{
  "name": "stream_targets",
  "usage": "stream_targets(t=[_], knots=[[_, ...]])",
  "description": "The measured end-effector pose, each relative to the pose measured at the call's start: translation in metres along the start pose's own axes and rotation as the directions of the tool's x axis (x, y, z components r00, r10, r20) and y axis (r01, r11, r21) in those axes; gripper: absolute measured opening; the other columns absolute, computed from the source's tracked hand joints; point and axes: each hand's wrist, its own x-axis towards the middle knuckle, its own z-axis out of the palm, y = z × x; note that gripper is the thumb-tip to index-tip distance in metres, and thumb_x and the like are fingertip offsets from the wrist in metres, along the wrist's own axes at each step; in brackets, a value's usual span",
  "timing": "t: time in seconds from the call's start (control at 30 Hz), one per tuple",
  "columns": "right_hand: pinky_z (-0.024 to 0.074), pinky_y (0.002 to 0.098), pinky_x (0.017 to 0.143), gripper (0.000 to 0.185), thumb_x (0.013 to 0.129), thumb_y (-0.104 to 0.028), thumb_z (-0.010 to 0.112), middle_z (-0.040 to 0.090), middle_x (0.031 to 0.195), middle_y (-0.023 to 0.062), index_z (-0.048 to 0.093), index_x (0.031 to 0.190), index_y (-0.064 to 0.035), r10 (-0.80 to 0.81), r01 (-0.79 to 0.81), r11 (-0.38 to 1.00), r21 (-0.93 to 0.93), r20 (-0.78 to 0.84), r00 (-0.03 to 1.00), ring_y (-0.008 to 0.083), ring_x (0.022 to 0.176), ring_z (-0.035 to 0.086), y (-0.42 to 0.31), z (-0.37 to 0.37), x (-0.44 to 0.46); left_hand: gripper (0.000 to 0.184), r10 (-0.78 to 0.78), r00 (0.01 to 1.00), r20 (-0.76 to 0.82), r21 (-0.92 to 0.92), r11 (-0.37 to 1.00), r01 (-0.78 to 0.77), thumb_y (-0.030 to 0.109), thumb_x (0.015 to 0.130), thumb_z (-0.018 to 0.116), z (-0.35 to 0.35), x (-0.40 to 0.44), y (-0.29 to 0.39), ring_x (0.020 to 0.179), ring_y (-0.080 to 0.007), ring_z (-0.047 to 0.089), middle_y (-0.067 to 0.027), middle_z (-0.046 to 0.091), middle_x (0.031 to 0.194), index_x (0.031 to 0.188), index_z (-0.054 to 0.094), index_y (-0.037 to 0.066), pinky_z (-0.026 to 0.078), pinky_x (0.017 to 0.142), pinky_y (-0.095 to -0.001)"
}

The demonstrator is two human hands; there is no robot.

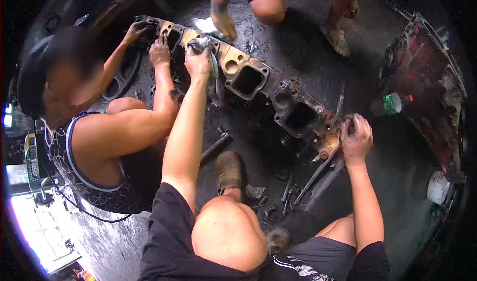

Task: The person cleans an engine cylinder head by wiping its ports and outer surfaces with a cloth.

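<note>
A long, grimy engine cylinder head [258, 67] lies diagonally across the middle, with large rectangular ports and springs [302, 148] showing along its lower side. My left hand [198, 65] is closed on a crumpled grey-white rag [199, 44], against the upper face of the cylinder head. At the right end of the same part, my right hand [357, 138] has its fingers curled round the edge. Bare, cleaner-looking metal shows near both hands; the middle stretch is dark with grime.
A co-worker at left has both hands [159, 51] on the far end. Another person's hand [224, 26] is near a white cloth [207, 25]. Tools [288, 194] lie on the floor. At right are a green-labelled bottle [392, 103], a rusty panel [422, 92] and a white tub [438, 187].
</note>
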Motion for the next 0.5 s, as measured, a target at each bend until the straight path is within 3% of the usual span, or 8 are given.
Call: stream_targets(t=[0.07,0.23,0.33,0.47,0.5], knots=[[0.0508,0.0438,0.082,0.018,0.083,-0.013,0.067,0.07,0.098,0.0173,0.066,0.095,0.0009,-0.009,0.01,1.0,0.006,-0.02,1.0,0.0341,0.091,0.066,0.003,0.005,-0.001,0.027,-0.028,0.999,-0.033,0.118,0.993,0.032,0.015,0.082,0.075,0.0,-0.006,0.011,0.089,-0.0207,0.071,-0.0134,0.076,0.098,0.104,0.07,0.0,0.051,0.083,-0.0337],[0.0507,0.0439,0.081,0.018,0.083,-0.012,0.067,0.069,0.098,0.0172,0.066,0.095,0.0009,-0.011,0.011,1.0,-0.012,-0.01,1.0,0.0342,0.09,0.066,0.003,0.004,0.001,0.023,0.016,0.998,0.061,0.103,0.994,-0.022,0.013,0.082,0.071,-0.004,-0.02,0.022,0.085,-0.022,0.071,-0.0119,0.076,0.094,0.102,0.071,0.001,0.052,0.079,-0.0352],[0.0507,0.044,0.082,0.018,0.084,-0.012,0.067,0.069,0.098,0.0176,0.066,0.096,0.0012,-0.021,0.021,1.0,0.009,-0.003,1.0,0.0346,0.09,0.066,0.004,0.004,0.0,0.024,-0.004,0.999,0.035,0.25,0.968,-0.005,0.01,0.081,0.071,-0.005,-0.011,0.028,0.085,-0.0215,0.071,-0.0115,0.076,0.095,0.103,0.071,0.003,0.053,0.08,-0.0351],[0.0504,0.0437,0.081,0.016,0.084,-0.012,0.066,0.069,0.097,0.0169,0.065,0.094,0.0003,-0.006,0.005,1.0,0.011,0.037,0.999,0.0345,0.09,0.065,-0.001,-0.001,0.003,0.028,-0.01,0.994,-0.113,0.004,1.0,0.011,0.014,0.079,0.073,0.006,0.01,-0.016,0.09,-0.0231,0.072,-0.012,0.076,0.1,0.105,0.071,0.004,0.053,0.083,-0.0351],[0.0503,0.0436,0.081,0.015,0.084,-0.012,0.066,0.069,0.097,0.0166,0.065,0.094,0.0,-0.016,0.016,1.0,0.005,0.013,1.0,0.0344,0.09,0.065,0.0,0.001,0.003,0.03,-0.026,0.992,-0.124,0.036,0.999,0.031,0.016,0.08,0.073,0.006,0.008,-0.012,0.093,-0.0222,0.072,-0.0117,0.076,0.101,0.108,0.071,0.004,0.053,0.085,-0.0352]])
